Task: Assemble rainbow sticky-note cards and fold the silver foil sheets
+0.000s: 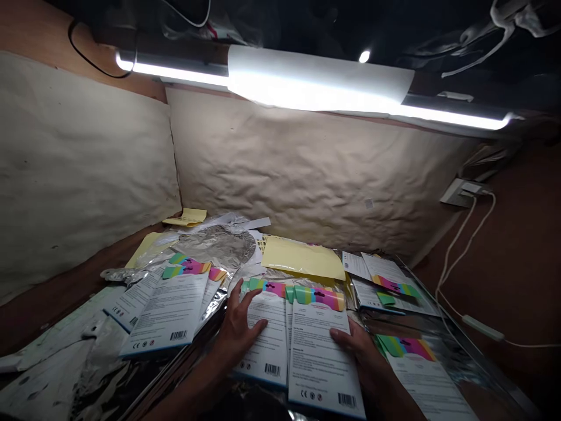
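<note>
Eight flat printed packets (267, 345) in all, each with a barcode and a rainbow-coloured top: two side by side under the hands, three toward the left, one of those only a sliver, and three toward the right. Left hand (239, 333) on the nearer-left packet of the middle pair, fingers (252, 310) spread wide and flat against its face, no visible grip. Right hand (355, 351) at the right edge of the other middle packet (319, 362), fingers (339, 335) lying across its face, any grip impossible to tell.

Beyond the packets, three yellow sheets: one large (302, 258), two smaller (188, 217) (146, 248). One crumpled piece of silver foil (219, 245) near the back, more foil sheeting (109, 374) at lower left, all on a shiny tabletop (407, 333). Behind, two walls of beige paper (307, 175), one long tube light (315, 79) partly covered by white paper, one wall socket (458, 193) with white cables (464, 251) hanging down at right.
</note>
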A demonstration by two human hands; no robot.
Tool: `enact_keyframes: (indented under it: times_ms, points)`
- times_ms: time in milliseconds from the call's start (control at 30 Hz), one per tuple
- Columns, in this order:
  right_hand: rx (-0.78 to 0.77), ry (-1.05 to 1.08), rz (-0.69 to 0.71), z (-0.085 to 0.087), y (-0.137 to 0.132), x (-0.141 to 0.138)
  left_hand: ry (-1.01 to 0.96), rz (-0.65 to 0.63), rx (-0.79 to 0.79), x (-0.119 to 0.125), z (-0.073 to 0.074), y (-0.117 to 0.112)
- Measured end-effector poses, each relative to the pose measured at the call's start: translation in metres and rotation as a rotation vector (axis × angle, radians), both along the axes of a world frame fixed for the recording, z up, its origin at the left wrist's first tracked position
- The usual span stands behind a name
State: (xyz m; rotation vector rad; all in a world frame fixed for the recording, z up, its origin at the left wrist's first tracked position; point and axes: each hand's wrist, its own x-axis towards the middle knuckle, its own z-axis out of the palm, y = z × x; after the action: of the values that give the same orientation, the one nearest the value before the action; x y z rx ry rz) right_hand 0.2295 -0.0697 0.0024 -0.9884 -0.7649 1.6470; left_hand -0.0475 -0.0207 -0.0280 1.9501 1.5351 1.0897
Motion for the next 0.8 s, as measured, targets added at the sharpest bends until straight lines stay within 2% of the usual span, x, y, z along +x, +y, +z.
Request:
enact_keyframes:
  times_ms: [133,233,333,433,533,600,800]
  points:
    - [0.04,0.044,-0.044,-0.002,-0.001,-0.002,-0.192,0.02,0.001,0.002,0.007,0.001]
    - [0.064,0.07,-0.094,-0.004,-0.002,0.0,-0.479,-0.007,-0.007,0.003,0.009,0.002]
    - [0.075,0.081,-0.118,-0.004,-0.004,0.002,-0.723,-0.054,-0.126,0.004,0.009,0.005]
    - [0.094,0.085,-0.097,-0.003,-0.006,0.001,-0.884,-0.107,-0.28,0.003,0.014,0.006]
    - [0.14,0.091,-0.064,-0.002,-0.006,0.003,-0.995,-0.2,-0.403,0.0,0.023,0.006]
    - [0.168,0.079,-0.097,0.0,-0.004,0.009,-1.033,-0.216,-0.434,-0.002,0.026,0.006]
    - [0.251,0.063,-0.305,0.006,-0.004,0.028,-1.151,-0.099,-0.478,-0.007,0.015,0.017]
